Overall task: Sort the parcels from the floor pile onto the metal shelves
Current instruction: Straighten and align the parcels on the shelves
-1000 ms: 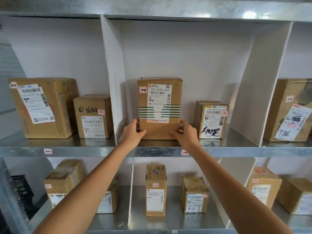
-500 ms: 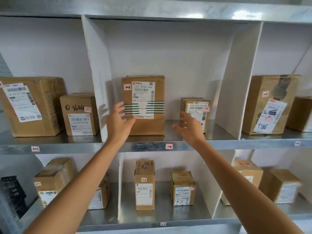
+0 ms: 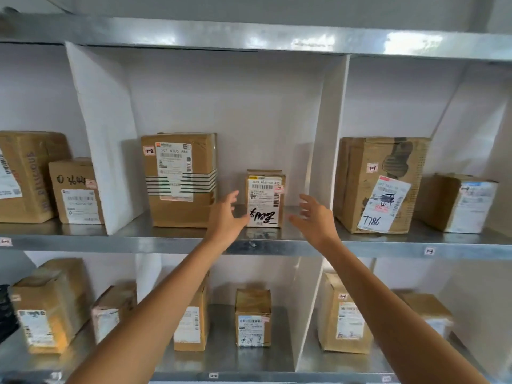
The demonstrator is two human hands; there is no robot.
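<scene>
Bay (image 3: 292,229) holds tall parcel (image 3: 180,180), small parcel (image 3: 264,199); left hand (image 3: 225,217), right hand (image 3: 315,217) both splayed.

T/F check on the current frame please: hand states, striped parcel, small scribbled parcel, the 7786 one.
1. The left hand and right hand are both open and hold nothing. True.
2. The striped parcel lies flat on the upper shelf. False: it stands upright.
3. The small scribbled parcel shares a bay with the striped parcel, to its right. True.
4. The 7786 parcel stands in that same bay. False: it is one bay to the right, past the white divider.
5. The right hand grips the small scribbled parcel. False: it is apart from it, to the right, fingers spread.
</scene>
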